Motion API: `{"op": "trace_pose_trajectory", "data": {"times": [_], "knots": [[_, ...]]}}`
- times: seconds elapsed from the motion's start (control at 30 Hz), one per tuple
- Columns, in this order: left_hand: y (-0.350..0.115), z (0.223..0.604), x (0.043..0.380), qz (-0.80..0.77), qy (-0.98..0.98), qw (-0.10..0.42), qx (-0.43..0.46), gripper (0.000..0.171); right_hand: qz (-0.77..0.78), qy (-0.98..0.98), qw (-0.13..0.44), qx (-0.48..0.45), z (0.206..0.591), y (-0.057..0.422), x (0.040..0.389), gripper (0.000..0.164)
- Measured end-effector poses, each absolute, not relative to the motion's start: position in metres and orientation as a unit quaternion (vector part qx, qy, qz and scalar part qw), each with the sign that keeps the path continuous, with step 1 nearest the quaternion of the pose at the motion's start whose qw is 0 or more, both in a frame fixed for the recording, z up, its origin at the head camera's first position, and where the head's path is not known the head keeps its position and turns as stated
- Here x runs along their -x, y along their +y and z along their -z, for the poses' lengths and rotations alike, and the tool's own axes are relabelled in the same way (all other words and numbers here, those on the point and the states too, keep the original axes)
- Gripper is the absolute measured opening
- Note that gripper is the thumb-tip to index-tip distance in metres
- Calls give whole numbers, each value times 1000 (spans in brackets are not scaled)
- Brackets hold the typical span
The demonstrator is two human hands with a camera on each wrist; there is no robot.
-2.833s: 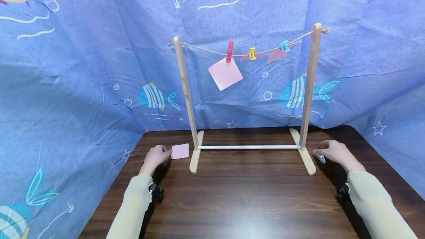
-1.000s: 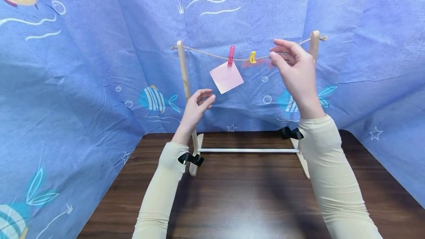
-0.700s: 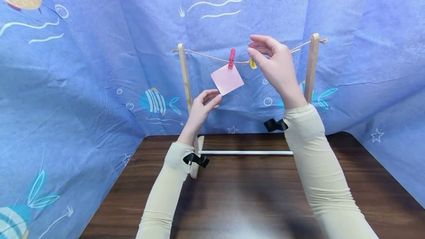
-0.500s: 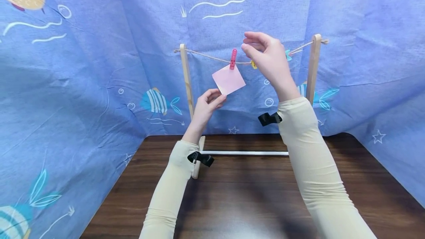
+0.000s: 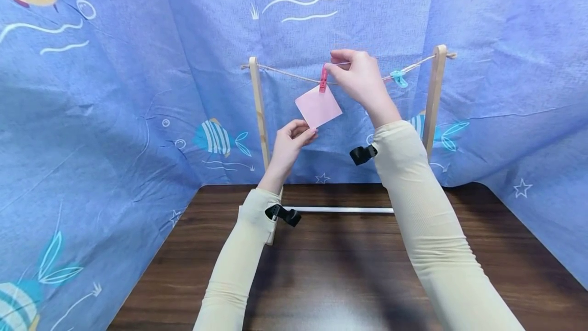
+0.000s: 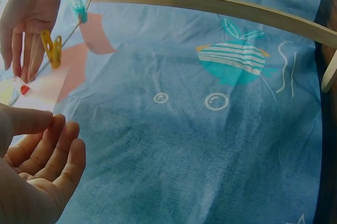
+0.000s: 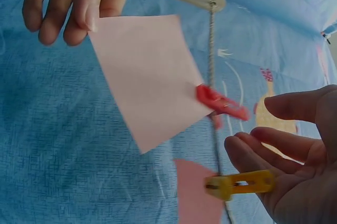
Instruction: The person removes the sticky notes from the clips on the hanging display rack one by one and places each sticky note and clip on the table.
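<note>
A pale pink square of paper (image 5: 319,107) hangs by one corner from a red clothespin (image 5: 323,79) on a string. My left hand (image 5: 291,142) pinches the paper's lower corner between thumb and fingers. My right hand (image 5: 360,76) is raised at the clothespin's upper end; in the right wrist view, thumb and fingers stand apart around that end, with a gap still showing. A yellow clothespin (image 7: 239,183) on the string lies close to these fingers, hidden in the head view. It holds a darker pink paper (image 7: 197,190).
The string runs between two wooden posts (image 5: 436,101) joined by a white rod (image 5: 342,210). A light blue clothespin (image 5: 398,78) holds another pink paper (image 6: 97,33) toward the right post. Brown table (image 5: 331,269) below, blue fish-print cloth (image 5: 115,116) behind.
Both hands have risen from the table to the string. My left hand has taken the hanging paper's corner; my right hand has moved left to the red clothespin. Sleeves cover the table's note and white clothespin spots.
</note>
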State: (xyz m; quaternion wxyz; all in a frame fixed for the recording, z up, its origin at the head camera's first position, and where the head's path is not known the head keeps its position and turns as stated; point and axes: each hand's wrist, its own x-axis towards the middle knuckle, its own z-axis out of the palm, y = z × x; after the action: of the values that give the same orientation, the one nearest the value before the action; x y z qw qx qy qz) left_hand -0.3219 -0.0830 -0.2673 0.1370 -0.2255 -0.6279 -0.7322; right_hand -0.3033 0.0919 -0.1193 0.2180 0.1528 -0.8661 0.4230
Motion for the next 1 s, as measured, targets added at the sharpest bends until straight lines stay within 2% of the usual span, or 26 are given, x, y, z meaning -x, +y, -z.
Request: {"op": "trace_pose_trajectory", "data": {"times": [0.37,0.77,1.0], "knots": [[-84,273,324,731,-630,134,223,11,-406,-874,213,-163,128,89,314,47],[-87,272,326,723,-640,128,228,15,-410,-870,214,-168,126,86,314,43],[-86,275,327,727,-639,127,218,14,-430,-868,182,-168,124,88,311,44]]}}
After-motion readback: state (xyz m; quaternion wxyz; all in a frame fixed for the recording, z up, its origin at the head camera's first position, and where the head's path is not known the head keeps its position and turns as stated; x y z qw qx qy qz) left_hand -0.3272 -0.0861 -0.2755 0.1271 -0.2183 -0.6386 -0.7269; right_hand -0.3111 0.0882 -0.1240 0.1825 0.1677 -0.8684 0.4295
